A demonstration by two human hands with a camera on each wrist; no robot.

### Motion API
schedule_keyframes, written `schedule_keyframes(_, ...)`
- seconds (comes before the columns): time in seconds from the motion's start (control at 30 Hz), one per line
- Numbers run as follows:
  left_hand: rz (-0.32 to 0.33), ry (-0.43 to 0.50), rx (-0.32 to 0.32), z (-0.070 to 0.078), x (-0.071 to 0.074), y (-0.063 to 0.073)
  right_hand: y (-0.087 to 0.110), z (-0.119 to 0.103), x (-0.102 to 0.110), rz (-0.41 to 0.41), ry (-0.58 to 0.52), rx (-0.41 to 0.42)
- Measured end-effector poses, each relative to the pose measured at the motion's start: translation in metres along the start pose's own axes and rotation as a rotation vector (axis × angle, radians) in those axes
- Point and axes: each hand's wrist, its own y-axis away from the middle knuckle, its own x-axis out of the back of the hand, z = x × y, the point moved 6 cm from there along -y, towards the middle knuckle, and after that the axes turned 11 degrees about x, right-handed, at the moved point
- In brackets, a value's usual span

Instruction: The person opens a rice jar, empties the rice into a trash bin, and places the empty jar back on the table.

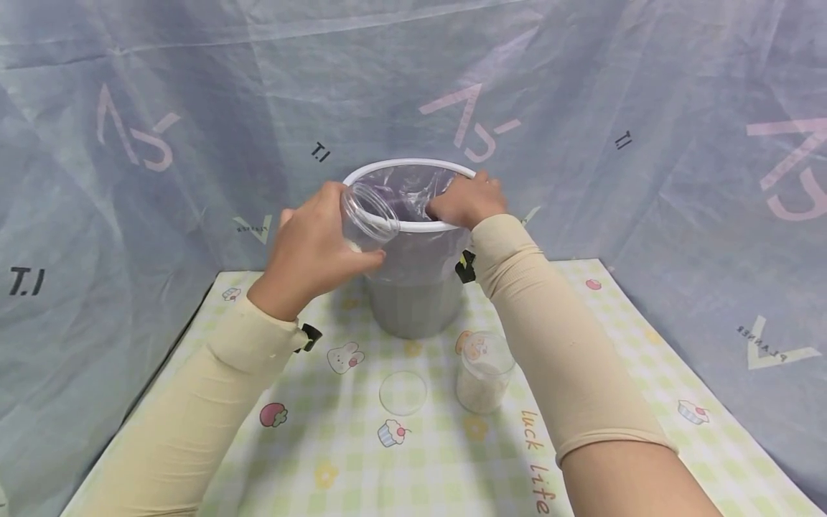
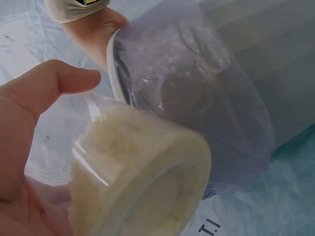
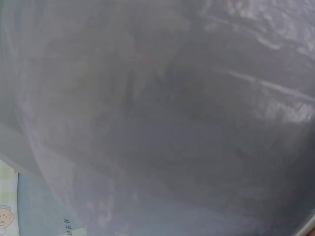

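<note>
My left hand (image 1: 313,240) grips a clear jar (image 1: 370,215) tipped on its side, its mouth at the left front of the bin's white rim (image 1: 413,164). Pale, grainy contents (image 2: 115,142) lie inside the jar toward its base, seen in the left wrist view. The grey trash bin (image 1: 413,305) stands upright, lined with a thin, see-through plastic bag (image 2: 182,64) folded over its outside. My right hand (image 1: 470,199) holds the bin's rim on the right, fingers curled over the edge; its fingertips are hidden inside. Bag and bin wall fill the right wrist view.
A second clear jar (image 1: 483,388) with pale contents stands on the checked tablecloth (image 1: 336,445), beside my right forearm. Left of it lies a round clear lid (image 1: 403,393). Blue-grey cloth (image 1: 213,86) hangs behind the bin and along both sides.
</note>
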Motion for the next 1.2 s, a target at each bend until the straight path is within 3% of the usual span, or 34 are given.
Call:
schedule_keyframes(0.63, -0.003, -0.068, -0.011, 0.013, 0.001, -0.032, 0.000, 0.004, 0.000, -0.027, 0.020, 0.007)
schedule_keyframes(0.87, -0.006, -0.148, 0.028, 0.014, 0.008, -0.046, -0.001, 0.000, -0.001, -0.034, 0.015, 0.003)
schedule_keyframes(1.2, 0.018, -0.230, 0.005, 0.023, 0.015, -0.062, -0.001, 0.000, -0.002, -0.030, 0.013, 0.005)
